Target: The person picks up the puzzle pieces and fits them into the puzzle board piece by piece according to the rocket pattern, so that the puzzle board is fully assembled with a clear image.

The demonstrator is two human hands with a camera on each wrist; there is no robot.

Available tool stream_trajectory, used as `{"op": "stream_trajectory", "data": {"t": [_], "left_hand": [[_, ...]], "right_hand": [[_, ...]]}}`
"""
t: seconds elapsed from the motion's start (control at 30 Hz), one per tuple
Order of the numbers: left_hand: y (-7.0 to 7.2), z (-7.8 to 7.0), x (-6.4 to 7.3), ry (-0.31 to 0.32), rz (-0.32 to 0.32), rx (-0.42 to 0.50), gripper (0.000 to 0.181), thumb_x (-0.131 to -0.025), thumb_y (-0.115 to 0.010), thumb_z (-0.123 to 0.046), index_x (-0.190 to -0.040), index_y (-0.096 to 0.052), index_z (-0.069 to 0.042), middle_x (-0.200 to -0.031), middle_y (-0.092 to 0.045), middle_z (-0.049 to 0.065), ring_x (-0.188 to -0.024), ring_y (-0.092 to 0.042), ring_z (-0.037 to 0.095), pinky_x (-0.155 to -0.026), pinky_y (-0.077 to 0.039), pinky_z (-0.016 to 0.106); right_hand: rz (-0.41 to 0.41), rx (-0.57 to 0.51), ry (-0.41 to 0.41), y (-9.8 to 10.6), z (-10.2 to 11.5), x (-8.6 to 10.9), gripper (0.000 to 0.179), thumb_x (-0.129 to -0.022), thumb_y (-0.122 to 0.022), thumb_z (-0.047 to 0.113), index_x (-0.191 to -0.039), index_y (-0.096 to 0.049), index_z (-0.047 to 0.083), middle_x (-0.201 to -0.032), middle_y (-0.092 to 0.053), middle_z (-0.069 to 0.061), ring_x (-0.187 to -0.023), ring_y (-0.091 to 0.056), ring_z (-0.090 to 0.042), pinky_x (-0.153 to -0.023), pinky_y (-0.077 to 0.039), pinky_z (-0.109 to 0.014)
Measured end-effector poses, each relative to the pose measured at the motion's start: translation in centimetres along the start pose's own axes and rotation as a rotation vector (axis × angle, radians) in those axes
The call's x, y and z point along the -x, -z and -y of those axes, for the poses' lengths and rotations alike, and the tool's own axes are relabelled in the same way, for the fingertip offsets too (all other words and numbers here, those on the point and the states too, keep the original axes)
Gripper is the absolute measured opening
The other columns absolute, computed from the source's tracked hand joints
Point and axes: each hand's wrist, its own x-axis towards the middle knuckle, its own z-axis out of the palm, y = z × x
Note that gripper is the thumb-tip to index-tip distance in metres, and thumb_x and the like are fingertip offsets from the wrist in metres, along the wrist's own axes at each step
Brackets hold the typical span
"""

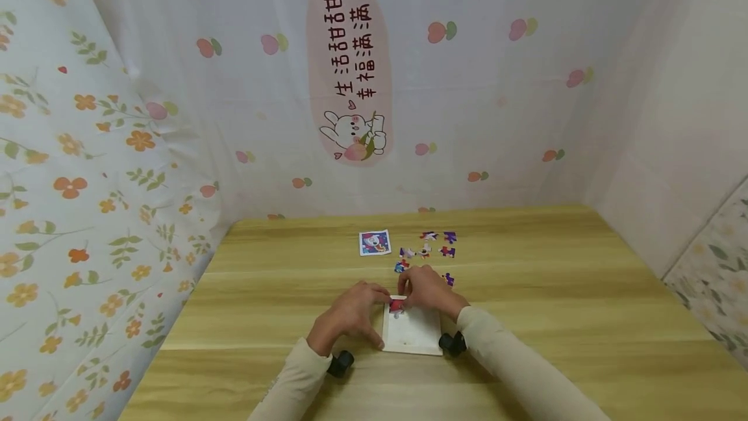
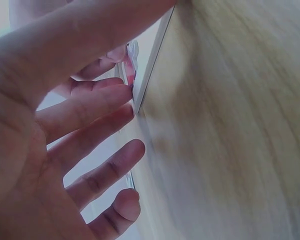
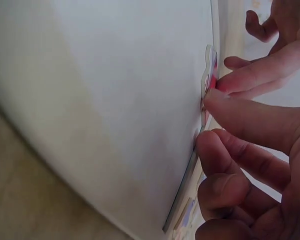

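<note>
A white puzzle tray (image 1: 413, 333) lies on the table between both hands, with a red and pink puzzle piece (image 1: 397, 305) at its far left corner. My left hand (image 1: 353, 309) spans the tray's left side, thumb by the near corner and index finger by the piece. In the left wrist view its fingers (image 2: 97, 172) are spread, fairly straight, and two fingertips meet the tray's corner. My right hand (image 1: 430, 289) reaches over the far edge with curled fingers. The right wrist view has its thumb on the puzzle piece and its index fingertip close beside, at the tray's edge.
Several loose puzzle pieces (image 1: 447, 251) lie beyond the tray, and one purple piece (image 1: 448, 279) is right behind the right hand. A small square picture card (image 1: 374, 243) lies farther back on the wooden table (image 1: 280, 284). A printed curtain (image 1: 467, 102) hangs behind.
</note>
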Motion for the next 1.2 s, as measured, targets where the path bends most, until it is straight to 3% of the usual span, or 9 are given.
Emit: {"op": "stream_trajectory", "data": {"t": [0.47, 0.67, 0.87, 1.03, 1.2], "left_hand": [[0.2, -0.1, 0.1, 0.016, 0.022, 0.020, 0.072, -0.058, -0.098, -0.035, -0.123, -0.072, -0.015, -0.136, -0.063, 0.001, -0.129, -0.054, 0.026, -0.110, -0.047, 0.042], [0.0, -0.2, 0.0, 0.026, 0.024, 0.030, 0.072, -0.058, -0.098, -0.034, -0.122, -0.072, -0.016, -0.136, -0.063, 0.000, -0.129, -0.055, 0.026, -0.111, -0.046, 0.043], [0.0, -0.3, -0.2, 0.036, 0.019, 0.027, 0.074, -0.057, -0.099, -0.036, -0.123, -0.072, -0.017, -0.135, -0.063, -0.003, -0.128, -0.055, 0.024, -0.108, -0.048, 0.041], [-0.1, -0.3, -0.2, 0.059, 0.025, 0.022, 0.075, -0.056, -0.099, -0.035, -0.124, -0.071, -0.019, -0.135, -0.063, -0.004, -0.128, -0.055, 0.022, -0.109, -0.048, 0.039], [-0.1, -0.3, -0.2, 0.053, 0.028, 0.008, 0.076, -0.056, -0.099, -0.035, -0.125, -0.071, -0.019, -0.135, -0.063, -0.004, -0.128, -0.055, 0.023, -0.110, -0.047, 0.040]], "right_hand": [[0.013, 0.033, 0.025, 0.1, -0.4, -0.3, 0.017, -0.076, -0.087, 0.016, -0.084, -0.073, 0.014, -0.076, -0.065, 0.001, -0.071, -0.054, -0.014, -0.064, -0.046, -0.027], [0.093, 0.002, 0.112, 0.8, -0.9, -0.4, 0.016, -0.080, -0.085, 0.017, -0.090, -0.074, 0.012, -0.078, -0.067, 0.001, -0.070, -0.055, -0.012, -0.063, -0.047, -0.024], [0.167, -0.068, 0.192, 2.8, -2.2, -0.9, 0.016, -0.084, -0.080, 0.013, -0.098, -0.072, 0.010, -0.082, -0.067, 0.002, -0.071, -0.056, -0.008, -0.063, -0.048, -0.021], [0.163, -0.073, 0.222, 4.3, -3.5, -2.0, 0.014, -0.087, -0.076, 0.011, -0.100, -0.071, 0.007, -0.081, -0.068, -0.001, -0.069, -0.059, -0.009, -0.063, -0.050, -0.023], [0.094, -0.057, 0.175, 5.2, -5.5, -3.3, 0.008, -0.090, -0.072, 0.012, -0.098, -0.072, 0.008, -0.084, -0.070, -0.002, -0.070, -0.060, -0.009, -0.063, -0.051, -0.024]]}}
